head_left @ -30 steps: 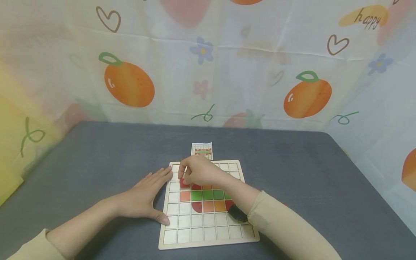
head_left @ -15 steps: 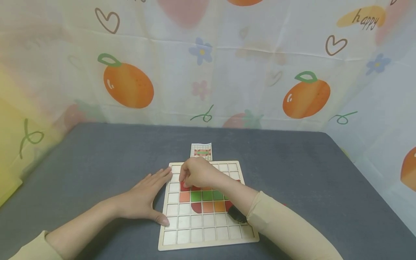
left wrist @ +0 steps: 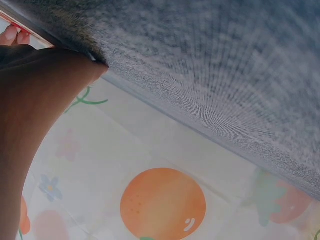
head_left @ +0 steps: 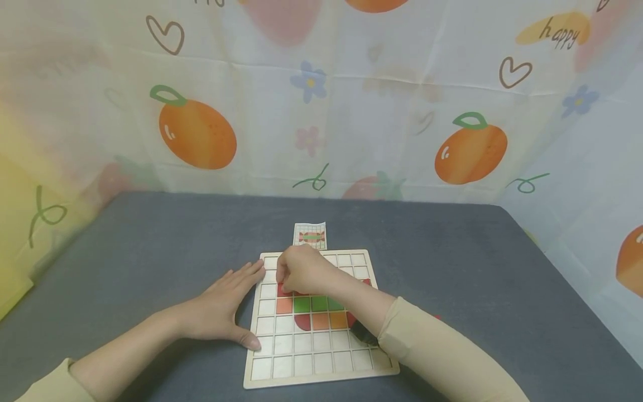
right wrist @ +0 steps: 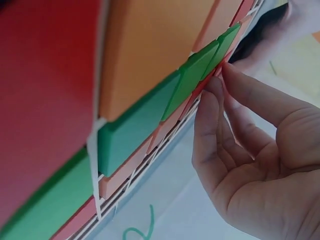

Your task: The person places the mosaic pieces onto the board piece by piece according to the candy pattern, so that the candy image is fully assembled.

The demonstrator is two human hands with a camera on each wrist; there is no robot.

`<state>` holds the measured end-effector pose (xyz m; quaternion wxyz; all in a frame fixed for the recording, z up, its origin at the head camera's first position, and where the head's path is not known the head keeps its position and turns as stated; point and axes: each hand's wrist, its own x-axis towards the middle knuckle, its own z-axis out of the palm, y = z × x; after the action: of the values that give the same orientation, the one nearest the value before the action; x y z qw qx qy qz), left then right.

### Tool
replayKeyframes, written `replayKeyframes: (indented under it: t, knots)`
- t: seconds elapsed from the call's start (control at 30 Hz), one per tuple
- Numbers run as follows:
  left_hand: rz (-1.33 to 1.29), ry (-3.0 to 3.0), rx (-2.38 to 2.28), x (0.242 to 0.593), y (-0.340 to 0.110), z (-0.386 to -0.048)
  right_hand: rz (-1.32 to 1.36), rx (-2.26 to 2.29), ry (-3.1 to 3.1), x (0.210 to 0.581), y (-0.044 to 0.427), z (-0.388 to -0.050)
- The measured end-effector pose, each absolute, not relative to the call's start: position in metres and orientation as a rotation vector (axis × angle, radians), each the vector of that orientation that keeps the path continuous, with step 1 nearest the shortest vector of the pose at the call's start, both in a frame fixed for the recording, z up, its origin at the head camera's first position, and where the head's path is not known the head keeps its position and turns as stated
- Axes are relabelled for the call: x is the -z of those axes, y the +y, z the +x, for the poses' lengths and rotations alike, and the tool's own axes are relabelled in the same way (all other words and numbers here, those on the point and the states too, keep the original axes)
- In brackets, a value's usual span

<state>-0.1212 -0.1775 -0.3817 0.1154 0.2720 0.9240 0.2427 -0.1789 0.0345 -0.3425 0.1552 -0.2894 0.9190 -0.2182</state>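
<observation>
A pale gridded board [head_left: 303,366] lies on the dark table, with coloured tiles set in its middle rows. My left hand [head_left: 216,310] is spread along the board's left edge, fingertips at the upper corner and thumb on the lower rim. Over the upper rows, my right hand [head_left: 306,271] pinches a red tile [head_left: 282,290] that sits at a cell in the second column. Directly below it is a peach tile [head_left: 284,305], beside a row of green tiles [head_left: 319,304]. In the right wrist view, thumb and fingertips meet at the red tile's edge; part of it is hidden.
Behind the board lies a small printed pattern card [head_left: 310,233], partly covered by my right hand. A black wrist device [head_left: 363,333] hangs under my right wrist, over the board. Something red [head_left: 437,317] peeks out beyond my right sleeve. A printed cloth [head_left: 271,139] hangs behind the table.
My right hand has lowered slightly with the red tile, and its fingers have drawn closer together over the cell. The left hand stays at the board's edge. The head view has shifted slightly.
</observation>
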Motion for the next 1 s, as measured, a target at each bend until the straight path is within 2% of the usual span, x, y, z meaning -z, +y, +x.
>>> replayKeyframes:
  t: [0.47,1.0]
  knots:
    - [0.777,2.700,-0.704,0.383,-0.177,-0.122,-0.835,0.810,2.561,0.317,0.055,-0.186]
    - [0.787,2.706,-0.712,0.383,-0.178,-0.122,-0.705,0.811,2.545,0.294,0.136,-0.196]
